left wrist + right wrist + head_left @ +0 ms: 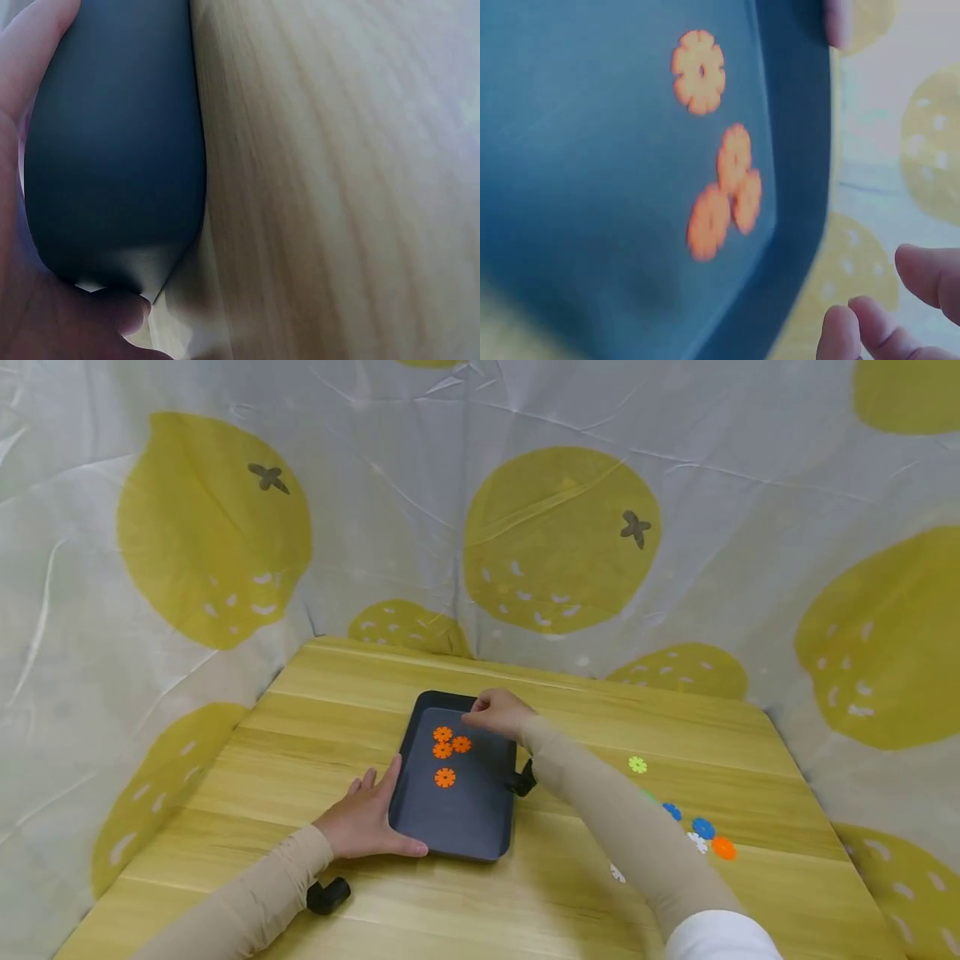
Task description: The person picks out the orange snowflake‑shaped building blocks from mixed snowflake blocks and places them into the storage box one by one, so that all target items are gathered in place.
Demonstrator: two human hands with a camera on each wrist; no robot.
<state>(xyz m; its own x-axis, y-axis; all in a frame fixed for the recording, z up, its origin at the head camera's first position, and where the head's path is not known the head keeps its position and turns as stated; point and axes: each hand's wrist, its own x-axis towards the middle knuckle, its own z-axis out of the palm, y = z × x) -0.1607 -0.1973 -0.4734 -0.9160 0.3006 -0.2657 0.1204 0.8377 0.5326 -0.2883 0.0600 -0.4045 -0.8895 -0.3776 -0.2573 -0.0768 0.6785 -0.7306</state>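
Note:
A dark grey rectangular tray (pixel 480 835) lies on the table. Four notched orange plastic discs (pixel 445 777) sit flat in it, three bunched toward the far left and one nearer. My left hand (pixel 367 827) holds the tray's near left corner, thumb along the front edge and fingers along the left side. Over the far right part of the tray is my right hand (pixel 504 714), its fingers bent. In the right wrist view, the right thumb (pixel 930 277) stands apart from the fingertips (pixel 841 330), and I see nothing between them.
Right of the tray, partly behind the right forearm, lie loose notched discs: a yellow-green disc (pixel 637 764), blue discs (pixel 702 828), white discs (pixel 697 842) and an orange disc (pixel 723 848). A lemon-print curtain (pixel 390 510) hangs behind the wooden table (pixel 360 693).

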